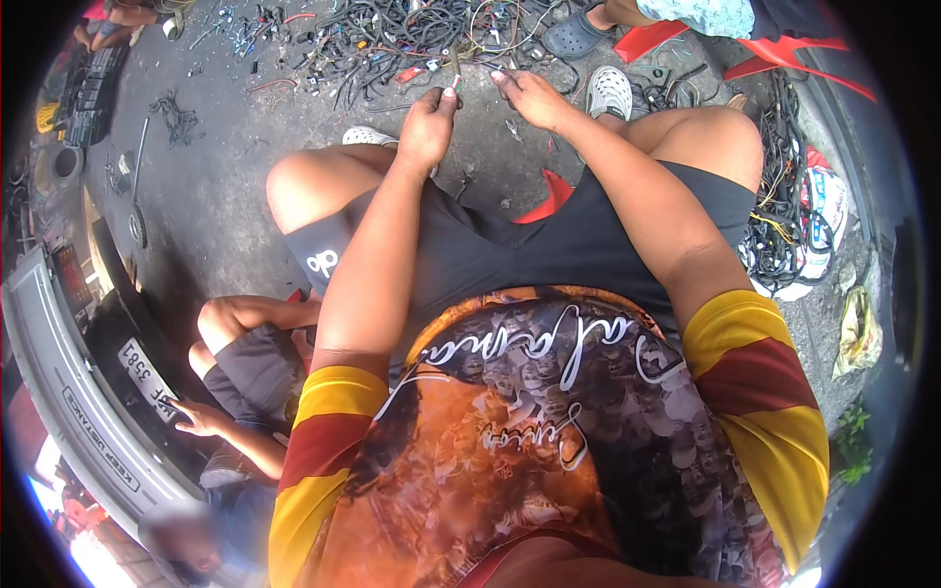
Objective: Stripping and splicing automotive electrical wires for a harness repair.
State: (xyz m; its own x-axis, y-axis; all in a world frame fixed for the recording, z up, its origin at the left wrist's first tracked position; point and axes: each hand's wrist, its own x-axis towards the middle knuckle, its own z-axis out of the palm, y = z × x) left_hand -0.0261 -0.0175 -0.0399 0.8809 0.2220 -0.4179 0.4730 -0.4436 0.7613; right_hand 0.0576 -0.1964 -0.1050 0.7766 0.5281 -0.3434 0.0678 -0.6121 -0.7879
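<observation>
Left hand [429, 125]: thumb pressed down on curled fingers, pinching a thin cable piece with red and green insulation [457, 83]; its end projects past the thumb, presumably to leave it exposed. Right hand [534, 101], just across from that grip: thumb and fingertips drawn close; cannot tell whether a fine strand is caught there. Hands near each other but apart, out beyond the lap, likely for an unobstructed view. Just past the grip, a loose tangled heap of black cables and small connectors [392, 49] covers the dark grey ground [235, 108], probably for easy reach. Nearer the body, a red plastic surface [551, 194] shows between the thighs, possibly the seat. Well right of the grip, black cable coils [781, 162] lie against a white printed sack [831, 201].
</observation>
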